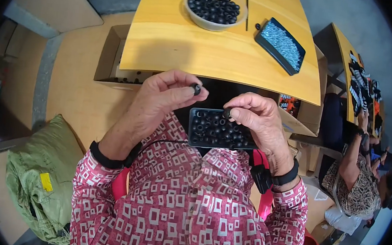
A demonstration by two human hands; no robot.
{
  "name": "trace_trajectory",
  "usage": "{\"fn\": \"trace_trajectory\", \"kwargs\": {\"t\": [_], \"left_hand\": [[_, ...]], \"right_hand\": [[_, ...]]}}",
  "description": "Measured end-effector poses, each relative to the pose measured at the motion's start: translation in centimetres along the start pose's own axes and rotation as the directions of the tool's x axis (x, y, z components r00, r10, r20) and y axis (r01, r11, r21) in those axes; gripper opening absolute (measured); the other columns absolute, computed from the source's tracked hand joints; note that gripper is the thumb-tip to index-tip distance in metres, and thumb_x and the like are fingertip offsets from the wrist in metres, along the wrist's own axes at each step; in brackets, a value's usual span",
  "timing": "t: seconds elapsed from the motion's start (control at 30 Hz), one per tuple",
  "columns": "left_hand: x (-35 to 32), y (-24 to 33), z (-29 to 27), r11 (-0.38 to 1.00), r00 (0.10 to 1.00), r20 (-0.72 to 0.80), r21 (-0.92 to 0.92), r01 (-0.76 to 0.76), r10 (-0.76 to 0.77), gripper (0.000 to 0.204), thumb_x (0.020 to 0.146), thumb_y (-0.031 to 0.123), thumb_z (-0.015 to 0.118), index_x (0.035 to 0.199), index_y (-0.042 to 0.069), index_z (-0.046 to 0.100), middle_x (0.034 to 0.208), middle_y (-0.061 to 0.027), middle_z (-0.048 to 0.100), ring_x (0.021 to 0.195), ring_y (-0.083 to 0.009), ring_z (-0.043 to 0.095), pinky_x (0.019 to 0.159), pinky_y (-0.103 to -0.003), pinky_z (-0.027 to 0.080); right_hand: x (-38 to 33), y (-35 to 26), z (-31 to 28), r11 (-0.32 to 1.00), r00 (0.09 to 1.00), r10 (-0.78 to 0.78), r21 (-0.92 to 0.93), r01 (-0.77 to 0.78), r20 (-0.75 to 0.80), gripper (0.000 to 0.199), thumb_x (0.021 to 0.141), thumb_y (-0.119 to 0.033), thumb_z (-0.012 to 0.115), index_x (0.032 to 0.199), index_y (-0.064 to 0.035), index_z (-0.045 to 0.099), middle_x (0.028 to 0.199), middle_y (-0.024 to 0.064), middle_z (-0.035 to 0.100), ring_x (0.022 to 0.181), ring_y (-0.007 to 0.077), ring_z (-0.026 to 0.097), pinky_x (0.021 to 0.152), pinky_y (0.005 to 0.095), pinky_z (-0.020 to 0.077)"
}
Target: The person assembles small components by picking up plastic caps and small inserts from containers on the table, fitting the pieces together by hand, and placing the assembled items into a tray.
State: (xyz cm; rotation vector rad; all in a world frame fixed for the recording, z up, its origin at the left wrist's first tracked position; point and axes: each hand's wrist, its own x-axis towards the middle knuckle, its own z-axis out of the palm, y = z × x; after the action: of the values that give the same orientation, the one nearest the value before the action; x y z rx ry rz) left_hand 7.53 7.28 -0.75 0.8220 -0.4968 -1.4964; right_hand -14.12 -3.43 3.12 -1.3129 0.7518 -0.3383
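Between the thumb and finger of my left hand (159,93) is pinched a small round black piece (195,89), like a bead or knob. My right hand (260,121) grips a similar black piece (227,112) between thumb and forefinger. Both hands are raised above my lap, apart from each other, just short of the table's near edge. Beneath them a dark rectangular tray (194,142) rests on my lap, filled with several more of these black pieces, some with a hole showing. My right hand partly covers the tray's right end.
On the yellow table (160,49) stand a clear round bowl (213,27) of black pieces and a black tray (276,57) of small silvery parts. Cardboard boxes (110,59) flank the table. A green sack (37,174) lies at left; another person (356,183) works at right.
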Motion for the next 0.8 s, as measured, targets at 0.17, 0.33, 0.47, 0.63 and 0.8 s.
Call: {"fn": "trace_trajectory", "kwargs": {"t": [0.17, 0.33, 0.47, 0.63, 0.8], "left_hand": [[0.5, -0.6, -0.5, 0.999, 0.999, -0.018, 0.015, 0.037, -0.037, 0.019, 0.09, 0.01, 0.062, 0.107, 0.003, 0.062, 0.104, -0.0126, 0.067, 0.102, -0.0227, 0.064, 0.095, -0.035, 0.05], [0.0, -0.8, -0.8, 0.999, 1.0, -0.016, 0.038, 0.021, -0.021, 0.021, 0.09, 0.01, 0.063, 0.109, 0.003, 0.061, 0.104, -0.0123, 0.067, 0.102, -0.0227, 0.065, 0.095, -0.034, 0.05], [0.3, -1.4, -1.5, 0.999, 1.0, -0.02, 0.032, 0.024, -0.023, 0.021, 0.09, 0.011, 0.063, 0.11, 0.003, 0.061, 0.104, -0.0118, 0.067, 0.102, -0.0219, 0.065, 0.094, -0.034, 0.051], [-0.3, -1.1, -1.5, 0.998, 1.0, -0.025, 0.054, 0.012, -0.01, 0.021, 0.09, 0.011, 0.062, 0.11, 0.004, 0.061, 0.105, -0.011, 0.067, 0.103, -0.0212, 0.065, 0.096, -0.034, 0.05], [-0.2, -1.1, -2.3, 1.0, 0.998, -0.058, 0.023, 0.016, -0.014, 0.02, 0.091, 0.011, 0.061, 0.11, 0.003, 0.061, 0.105, -0.0108, 0.067, 0.104, -0.0218, 0.064, 0.098, -0.034, 0.048]], "right_hand": [[-0.9, 1.0, -1.5, 0.992, 0.998, -0.047, -0.118, 0.04, -0.05, 0.011, 0.083, -0.005, 0.069, 0.093, -0.0001, 0.068, 0.082, -0.0021, 0.065, 0.076, 0.0044, 0.057, 0.07, 0.0197, 0.0465], [-2.2, 0.7, -2.5, 0.082, 0.826, -0.522, -0.952, 0.295, 0.212, 0.015, 0.079, -0.008, 0.071, 0.09, 0.0013, 0.066, 0.083, 0.0081, 0.061, 0.073, 0.0212, 0.059, 0.066, 0.0327, 0.0493], [-3.5, 3.1, -5.1, 0.251, 0.929, -0.364, -0.968, 0.026, -0.07, 0.026, 0.083, -0.013, 0.067, 0.105, 0.0009, 0.062, 0.086, 0.0152, 0.062, 0.074, 0.0334, 0.062, 0.068, 0.0381, 0.0507], [-2.8, 4.8, -6.2, 0.654, 0.966, -0.128, -0.751, -0.088, -0.225, 0.028, 0.088, -0.012, 0.059, 0.112, 0.0026, 0.057, 0.086, 0.0217, 0.064, 0.08, 0.0391, 0.063, 0.073, 0.0378, 0.0502], [-2.0, 4.5, -8.1, 0.592, 0.989, -0.055, -0.802, -0.078, -0.136, 0.02, 0.089, -0.007, 0.054, 0.107, -0.0011, 0.06, 0.083, 0.0147, 0.065, 0.08, 0.0271, 0.064, 0.076, 0.034, 0.0482]]}}
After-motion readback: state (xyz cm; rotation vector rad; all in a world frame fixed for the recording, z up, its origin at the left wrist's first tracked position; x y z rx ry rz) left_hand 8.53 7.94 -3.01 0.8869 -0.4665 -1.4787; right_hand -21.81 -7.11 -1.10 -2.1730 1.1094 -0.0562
